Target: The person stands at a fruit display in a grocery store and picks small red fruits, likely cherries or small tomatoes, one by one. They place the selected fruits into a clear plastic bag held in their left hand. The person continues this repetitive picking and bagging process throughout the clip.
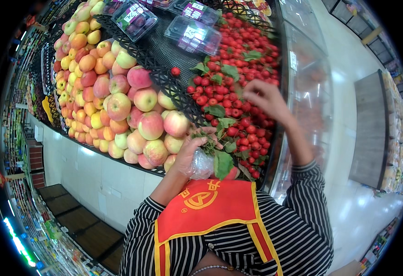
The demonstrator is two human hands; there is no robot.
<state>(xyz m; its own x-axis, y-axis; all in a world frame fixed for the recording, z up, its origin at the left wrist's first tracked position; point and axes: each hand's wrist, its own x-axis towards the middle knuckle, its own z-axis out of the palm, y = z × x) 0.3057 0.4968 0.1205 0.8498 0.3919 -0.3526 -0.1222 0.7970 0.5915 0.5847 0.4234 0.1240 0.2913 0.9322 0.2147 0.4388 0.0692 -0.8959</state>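
Note:
My left hand (pixel 191 151) is closed around a bunch of green leaves and stems (pixel 208 145), low over the near edge of the fruit display. Crumpled clear plastic (pixel 202 165) bulges beneath its fingers, and one large leaf (pixel 223 163) hangs at the side. My right hand (pixel 267 100), slightly blurred, is over a heap of small red fruits (pixel 218 91) that look like crab apples. Its fingers are bent together; whether anything is between them cannot be made out. Loose leaves (pixel 230 71) lie among the red fruits.
A black lattice divider (pixel 146 58) separates larger apples (pixel 150 125) on the left from the red fruits. Clear plastic boxes (pixel 194 34) of dark fruit lie on black mesh at the back. A transparent case (pixel 306 69) borders the right side. One red fruit (pixel 175 71) lies apart.

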